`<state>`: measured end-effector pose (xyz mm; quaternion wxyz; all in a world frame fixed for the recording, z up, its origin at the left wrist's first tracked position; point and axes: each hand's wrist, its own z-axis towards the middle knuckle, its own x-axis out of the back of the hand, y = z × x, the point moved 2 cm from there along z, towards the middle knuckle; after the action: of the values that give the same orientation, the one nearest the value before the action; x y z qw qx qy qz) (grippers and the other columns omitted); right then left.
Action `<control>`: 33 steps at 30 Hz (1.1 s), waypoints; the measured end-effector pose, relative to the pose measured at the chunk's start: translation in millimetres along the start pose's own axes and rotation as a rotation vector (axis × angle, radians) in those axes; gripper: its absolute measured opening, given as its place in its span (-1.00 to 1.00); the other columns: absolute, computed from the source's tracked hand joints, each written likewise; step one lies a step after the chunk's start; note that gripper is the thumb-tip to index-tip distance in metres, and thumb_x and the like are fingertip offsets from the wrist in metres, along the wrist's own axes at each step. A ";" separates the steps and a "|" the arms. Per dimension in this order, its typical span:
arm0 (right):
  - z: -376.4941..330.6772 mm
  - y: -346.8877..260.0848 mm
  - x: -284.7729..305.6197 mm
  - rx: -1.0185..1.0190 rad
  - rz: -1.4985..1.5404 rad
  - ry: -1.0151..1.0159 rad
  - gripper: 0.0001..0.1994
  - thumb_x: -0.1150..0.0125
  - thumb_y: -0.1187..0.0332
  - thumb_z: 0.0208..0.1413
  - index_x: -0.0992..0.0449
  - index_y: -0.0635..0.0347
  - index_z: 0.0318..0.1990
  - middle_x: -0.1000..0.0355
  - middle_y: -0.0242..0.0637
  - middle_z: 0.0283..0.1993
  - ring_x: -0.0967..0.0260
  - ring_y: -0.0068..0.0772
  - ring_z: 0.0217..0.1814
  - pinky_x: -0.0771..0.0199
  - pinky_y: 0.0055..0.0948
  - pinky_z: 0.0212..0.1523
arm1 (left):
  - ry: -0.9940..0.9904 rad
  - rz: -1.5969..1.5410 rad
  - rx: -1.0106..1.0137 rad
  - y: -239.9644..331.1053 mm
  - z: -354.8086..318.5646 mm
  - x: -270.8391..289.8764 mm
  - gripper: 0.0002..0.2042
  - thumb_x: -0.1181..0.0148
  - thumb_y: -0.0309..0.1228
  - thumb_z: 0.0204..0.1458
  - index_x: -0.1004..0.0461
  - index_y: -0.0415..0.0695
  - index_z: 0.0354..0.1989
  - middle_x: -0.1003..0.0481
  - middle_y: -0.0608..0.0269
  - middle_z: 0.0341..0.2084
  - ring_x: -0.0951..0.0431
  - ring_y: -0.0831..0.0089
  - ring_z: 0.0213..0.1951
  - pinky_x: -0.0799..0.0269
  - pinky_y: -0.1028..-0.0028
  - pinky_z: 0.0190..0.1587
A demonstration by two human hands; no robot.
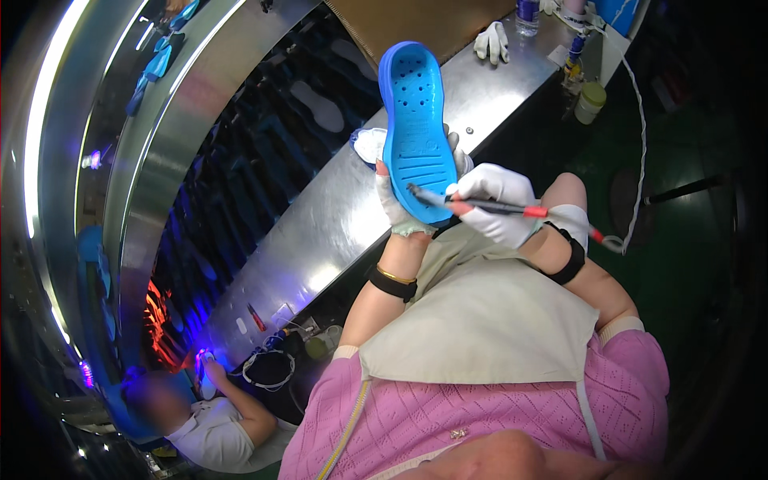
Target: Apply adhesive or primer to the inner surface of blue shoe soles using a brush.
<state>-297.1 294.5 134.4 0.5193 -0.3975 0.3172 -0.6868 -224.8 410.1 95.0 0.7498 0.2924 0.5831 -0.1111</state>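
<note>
A bright blue shoe sole (pixel 422 132) is held up in front of me, inner side facing me, with small holes at its far end and ridges nearer me. My left hand (pixel 395 210), in a white glove with a bare thumb tip, is closed round its edge; grey-gloved fingers show past the far side. In my white-gloved right hand (pixel 498 200) is a brush (pixel 488 206) with a dark handle and red bands. Its dark tip lies over the near part of the sole; I cannot tell whether it touches. A white tube runs from the handle's rear end.
Beneath the sole runs a metal bench (pixel 320 220), with a white-and-blue shoe part (pixel 369 146) and spare white gloves (pixel 492 43). A clear bottle (pixel 527 18) stands at the back. Left is a conveyor (pixel 240 144) carrying soles. A co-worker (pixel 220 428) sits lower left. The tube (pixel 642 136) hangs at right.
</note>
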 end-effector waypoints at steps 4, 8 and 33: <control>-11.1 6.5 -11.8 -0.413 0.424 -0.003 -0.90 -0.31 0.48 -0.08 -0.49 0.22 -0.41 -0.48 -0.37 -0.40 -0.41 -0.62 -0.35 -0.41 -0.60 -0.28 | -0.167 -0.073 0.004 2.0 6.5 -0.2 -0.17 -0.02 0.20 -0.10 -0.05 -0.14 0.25 -0.20 -0.05 0.13 -0.24 0.06 0.14 -0.24 0.15 0.15; -4.5 18.1 -0.7 -0.363 0.378 0.063 -0.92 -0.29 0.50 -0.05 -0.50 0.25 -0.39 -0.48 -0.40 -0.36 -0.40 -0.66 -0.35 -0.41 -0.61 -0.27 | -0.107 -0.076 -0.043 6.2 8.2 -7.8 -0.18 -0.04 0.18 -0.10 -0.05 -0.11 0.25 -0.18 -0.03 0.15 -0.26 0.09 0.14 -0.16 0.08 0.19; 31.2 22.3 5.7 -0.090 0.248 -0.339 -0.76 -0.40 0.51 -0.23 -0.49 0.20 -0.35 -0.49 -0.29 -0.27 -0.44 -0.45 -0.21 -0.43 -0.50 -0.14 | 0.223 0.275 0.331 43.9 29.4 24.0 -0.47 0.02 -0.01 0.07 -0.35 -0.26 -0.01 -0.48 -0.01 -0.18 -0.54 0.24 -0.21 -0.49 0.34 -0.14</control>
<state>-260.3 282.5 131.8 0.6275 -0.4879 0.3022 -0.5261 -171.7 432.8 90.5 0.6307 0.4983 0.5909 -0.0690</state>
